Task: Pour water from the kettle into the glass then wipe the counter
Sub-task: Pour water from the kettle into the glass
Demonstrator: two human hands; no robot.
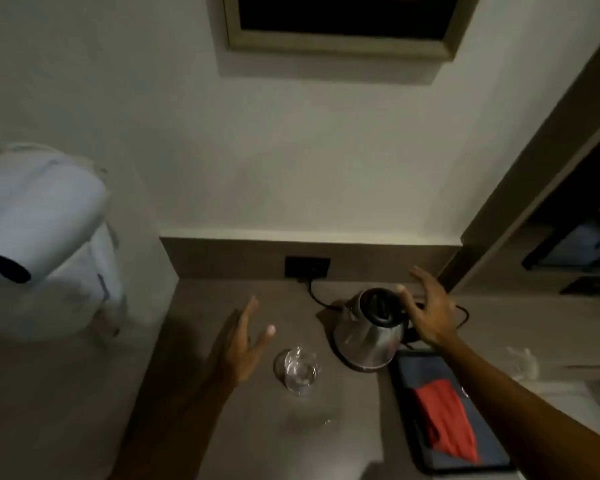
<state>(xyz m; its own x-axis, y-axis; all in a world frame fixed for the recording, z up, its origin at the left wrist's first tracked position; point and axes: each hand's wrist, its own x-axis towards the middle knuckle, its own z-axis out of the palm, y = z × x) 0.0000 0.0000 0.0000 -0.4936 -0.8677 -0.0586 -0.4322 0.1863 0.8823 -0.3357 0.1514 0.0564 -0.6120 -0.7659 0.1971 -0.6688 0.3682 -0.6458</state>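
Two hands in frame, neither holding anything. Right hand hovers at the kettle, fingers spread open, thumb tip at the black lid rim — not closed on the handle, which lies hidden under the palm. Left hand is open too, fingers splayed, just left of the glass and not touching it.

Step in hand, by my reading: the reach for the kettle, before any pour. Wiping not begun.

Kettle — steel body, black lid shut, upright on its base on the worktop, cord running back to the wall socket behind it. Water level inside cannot be seen.

Glass — clear, upright, in front of the kettle and to its left, near but apart. Blur makes the fill hard to judge; it looks empty or nearly so.

Black tray sits directly in front of the kettle on its right side, holding a folded red cloth — the likely wiper.

Next move calls for closing the right fingers round the handle, lifting clear of the base, then tipping the spout over the glass; the left hand is placed to steady it.
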